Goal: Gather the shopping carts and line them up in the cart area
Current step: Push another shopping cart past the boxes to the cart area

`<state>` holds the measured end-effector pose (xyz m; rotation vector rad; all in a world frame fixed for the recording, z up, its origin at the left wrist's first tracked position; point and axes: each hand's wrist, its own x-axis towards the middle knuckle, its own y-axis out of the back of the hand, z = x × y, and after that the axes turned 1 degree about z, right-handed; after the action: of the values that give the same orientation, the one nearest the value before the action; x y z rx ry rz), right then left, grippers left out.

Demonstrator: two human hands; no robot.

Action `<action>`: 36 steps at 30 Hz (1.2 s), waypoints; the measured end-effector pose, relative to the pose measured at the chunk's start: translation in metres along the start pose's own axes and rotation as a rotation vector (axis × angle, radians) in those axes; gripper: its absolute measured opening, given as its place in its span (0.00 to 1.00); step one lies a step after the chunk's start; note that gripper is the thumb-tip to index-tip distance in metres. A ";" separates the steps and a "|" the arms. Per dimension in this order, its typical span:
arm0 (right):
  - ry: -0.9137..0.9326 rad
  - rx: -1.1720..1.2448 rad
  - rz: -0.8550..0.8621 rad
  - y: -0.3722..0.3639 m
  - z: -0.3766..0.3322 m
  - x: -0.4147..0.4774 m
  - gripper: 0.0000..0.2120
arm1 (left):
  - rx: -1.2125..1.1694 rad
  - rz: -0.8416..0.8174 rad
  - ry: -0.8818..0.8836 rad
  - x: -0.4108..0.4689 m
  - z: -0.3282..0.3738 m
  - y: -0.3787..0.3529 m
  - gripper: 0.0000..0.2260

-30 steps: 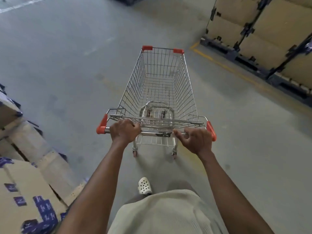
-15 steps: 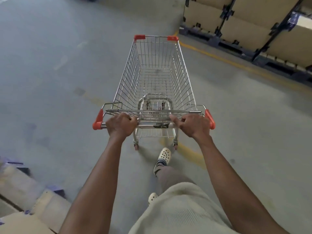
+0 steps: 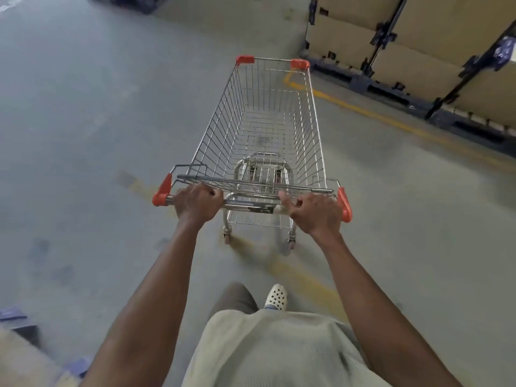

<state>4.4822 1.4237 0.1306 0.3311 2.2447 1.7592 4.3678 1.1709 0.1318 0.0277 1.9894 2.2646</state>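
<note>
View: head camera, looking down over your arms.
Cart: the shopping cart (image 3: pixel 268 129) stands on the concrete floor (image 3: pixel 83 121) straight ahead of you, its wire basket pointing away.
Left hand: your left hand (image 3: pixel 196 202) wraps the handle bar (image 3: pixel 245 203) near its left red end cap, fingers curled over it.
Right hand: your right hand (image 3: pixel 317 212) grips the bar beside the right red cap, thumb stretched along it.
Floor marks: a faded yellow line (image 3: pixel 363 110) runs past the cart's right side.
Right side: cardboard boxes (image 3: pixel 418 46) sit on dark pallets (image 3: pixel 391 90), near the cart's front right corner.
Foot: your white perforated shoe (image 3: pixel 276 297) is behind the cart.
</note>
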 end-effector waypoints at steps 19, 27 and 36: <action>-0.260 -0.030 0.255 -0.002 -0.049 0.370 0.32 | -0.103 0.013 -0.125 0.393 0.075 0.013 0.22; -0.306 0.124 0.274 -0.004 -0.085 0.489 0.27 | -0.092 -0.021 -0.163 0.530 0.102 0.025 0.23; -0.241 0.123 0.220 0.007 -0.078 0.664 0.29 | -0.116 0.008 -0.146 0.693 0.145 0.019 0.21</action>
<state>3.8328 1.5810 0.1082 0.7989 2.2131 1.5833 3.6936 1.3857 0.1213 0.1845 1.7864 2.3061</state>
